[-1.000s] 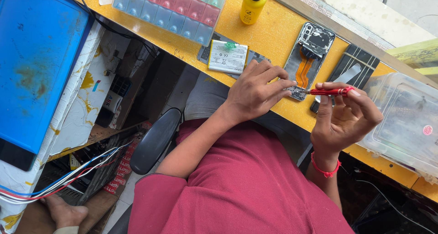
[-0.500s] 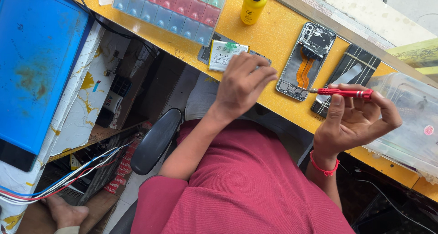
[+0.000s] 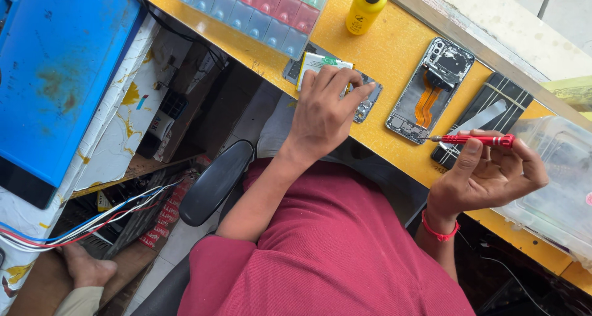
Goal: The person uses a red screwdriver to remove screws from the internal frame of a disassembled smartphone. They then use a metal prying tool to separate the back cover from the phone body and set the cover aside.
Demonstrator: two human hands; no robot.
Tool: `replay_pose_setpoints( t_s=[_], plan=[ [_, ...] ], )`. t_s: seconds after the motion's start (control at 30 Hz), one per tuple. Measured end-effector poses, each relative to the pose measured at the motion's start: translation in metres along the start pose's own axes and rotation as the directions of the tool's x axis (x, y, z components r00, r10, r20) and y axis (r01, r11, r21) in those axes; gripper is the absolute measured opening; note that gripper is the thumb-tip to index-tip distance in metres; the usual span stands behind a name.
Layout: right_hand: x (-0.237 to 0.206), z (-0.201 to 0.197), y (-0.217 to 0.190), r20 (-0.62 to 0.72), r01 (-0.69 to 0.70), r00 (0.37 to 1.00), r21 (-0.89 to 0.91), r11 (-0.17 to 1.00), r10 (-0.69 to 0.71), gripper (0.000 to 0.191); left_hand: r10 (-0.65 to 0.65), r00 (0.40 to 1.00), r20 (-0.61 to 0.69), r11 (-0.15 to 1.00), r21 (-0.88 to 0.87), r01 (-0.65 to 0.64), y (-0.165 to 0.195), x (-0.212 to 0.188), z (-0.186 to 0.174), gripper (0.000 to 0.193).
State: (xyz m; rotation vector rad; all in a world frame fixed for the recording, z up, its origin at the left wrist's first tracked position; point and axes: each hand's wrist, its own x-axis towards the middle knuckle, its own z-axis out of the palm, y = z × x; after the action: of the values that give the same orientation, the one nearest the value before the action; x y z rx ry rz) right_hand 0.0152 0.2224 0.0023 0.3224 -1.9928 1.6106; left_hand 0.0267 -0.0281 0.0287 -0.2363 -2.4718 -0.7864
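The person's left hand [image 3: 325, 109] lies flat on top of a small white phone battery [image 3: 319, 64] and a grey phone part [image 3: 367, 102] near the front edge of the yellow table [image 3: 394, 41]. The fingers are spread over them, pressing down, not wrapped around anything. The hand hides most of the battery and part of the grey piece. The right hand [image 3: 490, 174] holds a thin red screwdriver [image 3: 478, 139] between the thumb and the fingers, with the palm turned up. The screwdriver lies sideways, and its metal tip points toward the open phone [image 3: 431, 88], close to that phone's lower corner. The open phone lies face down with its back off, and an orange flat cable shows inside it. Just beside it, on the right, lies a dark phone back cover [image 3: 493, 106], and the right hand sits partly in front of it. A clear plastic box [image 3: 558, 186] stands at the right end of the table, touching nothing in the hands. Farther back stand a yellow bottle [image 3: 365, 9] with a black cap and a tray of small pink and blue boxes [image 3: 259, 11]. A big blue case [image 3: 55, 75] sits to the left, off the table, with coloured wires [image 3: 80, 223] below it.
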Motion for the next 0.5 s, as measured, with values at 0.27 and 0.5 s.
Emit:
replay_pose_setpoints(
  t_s=[0.27, 0.5],
  plan=[
    [-0.002, 0.002, 0.000, 0.041, 0.034, 0.999, 0.000, 0.999, -0.034, 0.041, 0.180, 0.975, 0.131, 0.977, -0.134, -0.163, 0.015, 0.000, 0.006, 0.035],
    [0.006, -0.003, 0.001, 0.101, -0.086, 0.992, 0.044, 0.995, 0.082, 0.035, 0.293, 0.934, 0.202, 0.956, -0.084, -0.281, 0.013, 0.003, 0.023, 0.030]
  ],
)
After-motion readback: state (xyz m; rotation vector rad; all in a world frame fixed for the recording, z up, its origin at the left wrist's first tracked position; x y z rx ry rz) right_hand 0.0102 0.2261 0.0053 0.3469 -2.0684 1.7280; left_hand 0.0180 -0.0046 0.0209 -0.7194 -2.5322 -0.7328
